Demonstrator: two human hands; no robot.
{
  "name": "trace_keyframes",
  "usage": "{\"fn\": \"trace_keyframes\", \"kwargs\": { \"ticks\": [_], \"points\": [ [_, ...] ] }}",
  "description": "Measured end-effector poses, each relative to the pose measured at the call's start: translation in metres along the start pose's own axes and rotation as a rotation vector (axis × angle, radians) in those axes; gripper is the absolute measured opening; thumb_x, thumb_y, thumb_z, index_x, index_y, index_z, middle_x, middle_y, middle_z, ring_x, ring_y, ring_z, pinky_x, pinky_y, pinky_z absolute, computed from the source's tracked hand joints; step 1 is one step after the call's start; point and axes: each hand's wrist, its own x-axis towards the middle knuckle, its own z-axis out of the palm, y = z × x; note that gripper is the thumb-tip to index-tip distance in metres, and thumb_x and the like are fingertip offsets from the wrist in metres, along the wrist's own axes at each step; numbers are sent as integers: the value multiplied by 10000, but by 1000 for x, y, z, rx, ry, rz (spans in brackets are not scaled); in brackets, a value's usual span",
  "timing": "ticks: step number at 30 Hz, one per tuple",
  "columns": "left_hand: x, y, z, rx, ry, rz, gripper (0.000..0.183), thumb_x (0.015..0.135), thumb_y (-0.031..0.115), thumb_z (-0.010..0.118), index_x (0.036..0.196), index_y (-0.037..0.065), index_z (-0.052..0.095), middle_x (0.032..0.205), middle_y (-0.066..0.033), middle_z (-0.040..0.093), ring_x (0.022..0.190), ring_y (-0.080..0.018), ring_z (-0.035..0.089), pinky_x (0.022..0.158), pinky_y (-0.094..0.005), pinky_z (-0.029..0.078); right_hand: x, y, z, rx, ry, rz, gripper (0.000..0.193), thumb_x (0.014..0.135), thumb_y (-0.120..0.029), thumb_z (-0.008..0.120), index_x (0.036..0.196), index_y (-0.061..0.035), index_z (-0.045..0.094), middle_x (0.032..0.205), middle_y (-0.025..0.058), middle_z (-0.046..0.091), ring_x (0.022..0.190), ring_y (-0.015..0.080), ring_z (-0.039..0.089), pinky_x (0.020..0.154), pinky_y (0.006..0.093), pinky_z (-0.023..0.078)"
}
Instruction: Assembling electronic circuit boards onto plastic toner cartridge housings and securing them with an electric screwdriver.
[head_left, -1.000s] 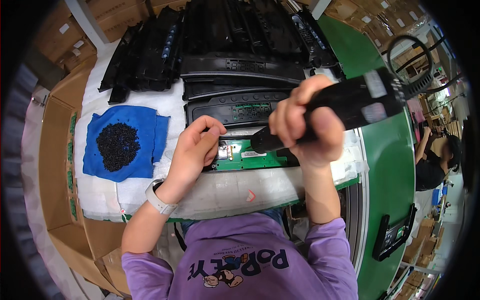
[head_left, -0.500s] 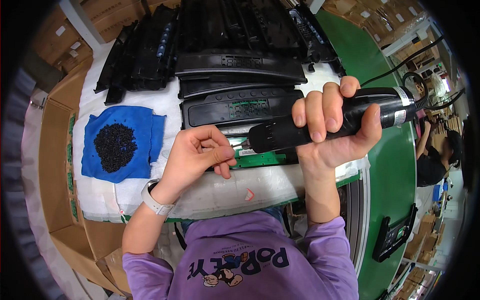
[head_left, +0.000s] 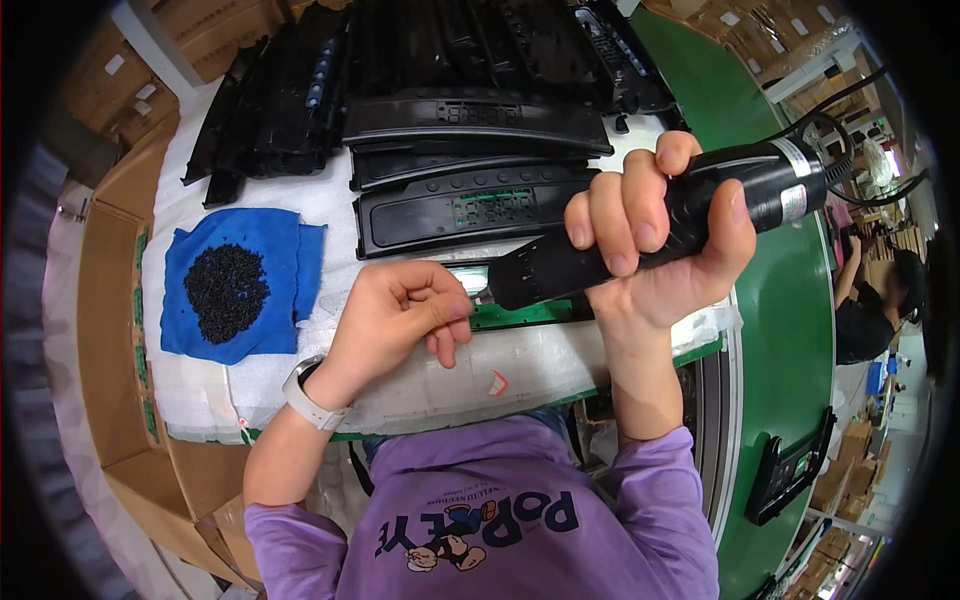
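My right hand (head_left: 665,235) is wrapped round a black electric screwdriver (head_left: 540,272), which lies slanted with its tip pointing left. At that tip my left hand (head_left: 400,310) has thumb and forefinger pinched together; whatever sits between them is too small to make out. Just beneath the screwdriver lies a green circuit board (head_left: 530,313), partly covered by the tool and my fingers. Beyond it rests a black plastic panel (head_left: 420,212) with a row of round buttons and a digit display window. Left of my left hand, a heap of small black screws (head_left: 228,292) sits on a blue cloth (head_left: 310,265).
More black panels (head_left: 400,122) and housings (head_left: 440,50) are stacked at the back of the white padded table (head_left: 400,385). A cardboard box (head_left: 110,300) stands at left. On the right runs a green surface (head_left: 765,370) bearing a black part (head_left: 790,465). A person (head_left: 868,320) is farther right.
The screwdriver has shifted slightly left, its rear end raised, so it slants more. My right hand moved with it. My left hand keeps its pinch at the tip, nearly unmoved.
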Motion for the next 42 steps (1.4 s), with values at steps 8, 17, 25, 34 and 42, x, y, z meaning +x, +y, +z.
{"fn": "trace_keyframes", "kwargs": {
  "ticks": [8,17,25,34,42],
  "points": [
    [-2,0,5,92,21,6,127,839,71,571,759,-24,597,629,-74,618,498,-112,597,451,-189,407,-4,0,0,7,153,42,309,898,-348,408,934,-52,488,552,23,449,396,141,411,465,343,408],
    [1,-3,1,4,-46,-7,145,862,107,544,798,-18,578,637,-76,619,477,-113,573,448,-196,398,-9,-2,2,-24,-26,-10,398,873,-439,448,969,-52,447,556,-12,419,408,106,384,516,304,399],
    [11,-11,-8,-94,132,333,166,927,107,328,980,29,465,1122,-159,540,935,-140,544,813,-240,401,-17,-11,-7,-290,-108,182,268,672,-99,604,847,44,461,533,66,477,414,94,438,399,218,373],
    [10,-10,2,-137,160,293,143,961,96,281,1019,25,390,1180,-211,497,1092,-261,533,901,-295,427,-19,-12,-4,-436,-85,164,231,641,-82,646,795,19,507,588,49,509,483,87,486,450,207,389],
    [5,-6,-14,-200,39,212,155,974,189,350,954,47,410,669,-59,538,503,-59,467,439,-177,327,-23,-2,3,-676,-259,235,364,635,-123,762,737,-22,427,554,45,462,463,120,458,427,234,364]
  ]
}}
